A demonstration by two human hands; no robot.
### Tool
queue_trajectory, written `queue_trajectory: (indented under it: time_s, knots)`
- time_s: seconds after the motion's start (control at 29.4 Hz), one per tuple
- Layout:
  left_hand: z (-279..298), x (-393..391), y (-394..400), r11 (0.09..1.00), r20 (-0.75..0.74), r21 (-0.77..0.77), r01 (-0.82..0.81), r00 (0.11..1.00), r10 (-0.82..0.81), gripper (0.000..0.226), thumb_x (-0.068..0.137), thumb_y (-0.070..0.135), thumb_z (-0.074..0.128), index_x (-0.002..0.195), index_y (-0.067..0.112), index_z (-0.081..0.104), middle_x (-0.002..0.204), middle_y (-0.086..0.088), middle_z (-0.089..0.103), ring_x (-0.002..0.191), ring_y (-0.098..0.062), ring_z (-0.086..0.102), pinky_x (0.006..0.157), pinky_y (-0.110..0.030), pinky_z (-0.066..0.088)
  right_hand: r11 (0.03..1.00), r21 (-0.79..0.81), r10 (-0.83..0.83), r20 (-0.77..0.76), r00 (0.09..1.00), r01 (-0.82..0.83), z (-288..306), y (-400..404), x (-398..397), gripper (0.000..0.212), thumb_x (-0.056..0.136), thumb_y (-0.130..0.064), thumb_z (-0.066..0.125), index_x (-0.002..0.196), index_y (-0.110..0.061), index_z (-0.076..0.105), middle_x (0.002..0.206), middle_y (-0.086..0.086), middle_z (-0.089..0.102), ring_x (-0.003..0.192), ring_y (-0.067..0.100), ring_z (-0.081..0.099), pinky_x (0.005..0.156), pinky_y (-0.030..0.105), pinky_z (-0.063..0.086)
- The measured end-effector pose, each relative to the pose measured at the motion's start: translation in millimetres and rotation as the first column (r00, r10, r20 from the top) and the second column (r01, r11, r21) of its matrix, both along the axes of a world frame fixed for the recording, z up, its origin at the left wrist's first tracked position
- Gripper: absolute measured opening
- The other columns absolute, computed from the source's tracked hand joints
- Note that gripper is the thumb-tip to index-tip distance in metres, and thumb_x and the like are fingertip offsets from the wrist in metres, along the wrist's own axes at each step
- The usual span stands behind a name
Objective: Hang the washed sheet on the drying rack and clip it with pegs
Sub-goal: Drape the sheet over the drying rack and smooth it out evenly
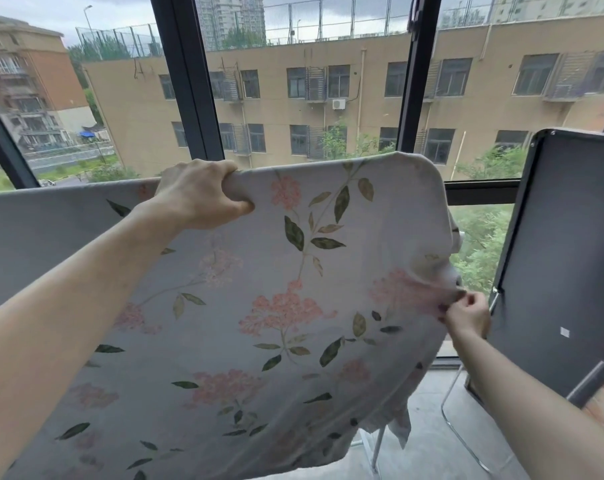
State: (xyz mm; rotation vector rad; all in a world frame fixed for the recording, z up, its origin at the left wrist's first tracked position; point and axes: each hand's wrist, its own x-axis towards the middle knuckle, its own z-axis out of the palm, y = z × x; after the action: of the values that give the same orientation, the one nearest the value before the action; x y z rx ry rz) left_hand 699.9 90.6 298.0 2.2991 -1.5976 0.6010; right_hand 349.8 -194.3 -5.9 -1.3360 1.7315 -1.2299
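A pale grey sheet (265, 306) printed with pink flowers and green leaves hangs spread across the view, draped over a top bar that it hides. My left hand (200, 195) grips the sheet's top fold near the middle, fingers curled over the edge. Lower on the right, my right hand (466, 313) pinches the sheet's side edge, which is blurred there. Thin metal legs of the drying rack (376, 448) show below the sheet's hanging corner. No pegs are in view.
A dark folded table or panel (563, 258) leans upright at the right, close to my right hand, with a metal tube frame (460, 434) at its foot. Large dark-framed windows (196, 98) stand right behind the sheet. Grey floor shows at the lower right.
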Motion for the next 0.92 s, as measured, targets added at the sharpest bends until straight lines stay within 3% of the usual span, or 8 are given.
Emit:
queue_trajectory:
  time_s: [0.2,0.27,0.37,0.44,0.54,0.65,0.75,0.92]
  knots:
    - [0.0,-7.0,-2.9,1.0,0.021,-0.023,0.008,1.0,-0.007,0.033,0.081,0.062,0.069,0.096,0.037,0.054,0.078,0.008,0.057,0.081,-0.026,0.055,0.075,-0.037,0.037,0.902,-0.296,-0.226,0.295,0.929,0.314,99.0,-13.4,5.4,0.031,0.104,-0.019,0.044,0.107,0.005,0.063,0.106,0.028,0.069,0.094,0.04,0.063,0.075,0.036,0.039]
    - [-1.8,-9.4,-5.4,1.0,0.021,-0.017,0.004,1.0,-0.004,0.033,0.081,0.062,0.068,0.097,0.037,0.055,0.079,0.008,0.057,0.081,-0.025,0.055,0.075,-0.037,0.037,0.946,-0.25,-0.179,0.132,0.975,0.207,94.1,-21.8,-2.2,0.029,0.104,-0.02,0.045,0.105,0.001,0.065,0.107,0.028,0.069,0.096,0.041,0.063,0.076,0.038,0.042]
    - [-3.2,-9.8,-5.4,1.0,0.027,-0.02,-0.009,1.0,0.009,0.034,0.081,0.062,0.068,0.093,0.034,0.055,0.077,0.009,0.057,0.08,-0.026,0.056,0.074,-0.037,0.036,0.995,0.077,0.084,-0.235,0.968,-0.068,45.0,-26.3,-20.0,0.023,0.101,-0.018,0.053,0.099,-0.003,0.07,0.093,0.022,0.067,0.081,0.038,0.066,0.073,0.038,0.051]
    - [-3.6,-8.5,-4.7,1.0,0.018,-0.021,-0.009,1.0,0.009,0.033,0.08,0.061,0.068,0.09,0.033,0.054,0.075,0.01,0.056,0.08,-0.026,0.056,0.074,-0.036,0.037,0.96,0.251,0.203,-0.313,0.928,-0.126,9.1,-26.1,-28.8,0.026,0.1,-0.023,0.061,0.093,-0.003,0.077,0.088,0.015,0.071,0.076,0.034,0.072,0.079,0.041,0.06]
    - [-3.7,-5.3,-0.3,1.0,0.006,-0.02,-0.012,1.0,0.012,0.033,0.08,0.061,0.069,0.089,0.035,0.052,0.075,0.011,0.055,0.081,-0.026,0.056,0.074,-0.036,0.037,0.938,0.312,0.267,-0.371,0.889,-0.151,-7.8,-22.2,-26.7,0.035,0.101,-0.035,0.06,0.08,-0.011,0.075,0.091,0.016,0.075,0.087,0.035,0.072,0.084,0.036,0.057]
    - [-3.8,-1.5,3.1,1.0,0.006,-0.016,-0.025,1.0,0.025,0.033,0.08,0.062,0.069,0.09,0.037,0.051,0.076,0.011,0.056,0.081,-0.026,0.056,0.074,-0.036,0.037,0.967,0.186,0.217,-0.24,0.946,-0.174,23.9,-8.2,-7.9,0.029,0.104,-0.026,0.047,0.096,-0.012,0.072,0.094,0.011,0.065,0.095,0.034,0.063,0.081,0.036,0.047]
    - [-5.2,-2.6,1.4,0.999,0.016,-0.015,-0.029,0.999,0.029,0.034,0.08,0.063,0.068,0.089,0.034,0.052,0.076,0.01,0.057,0.08,-0.025,0.057,0.073,-0.036,0.036,0.989,-0.084,0.122,0.044,0.992,-0.118,82.5,2.6,13.2,0.033,0.106,-0.031,0.042,0.113,-0.015,0.069,0.099,0.006,0.067,0.092,0.028,0.061,0.077,0.032,0.044]
    - [-1.4,-6.2,-2.2,1.0,0.002,-0.011,-0.01,1.0,0.01,0.031,0.081,0.06,0.068,0.091,0.035,0.053,0.075,0.013,0.056,0.079,-0.023,0.056,0.073,-0.035,0.036,0.955,-0.253,0.255,0.444,0.859,-0.153,185.3,1.2,34.5,0.034,0.089,-0.047,0.062,0.111,-0.025,0.074,0.111,-0.005,0.076,0.089,0.012,0.067,0.086,0.034,0.057]
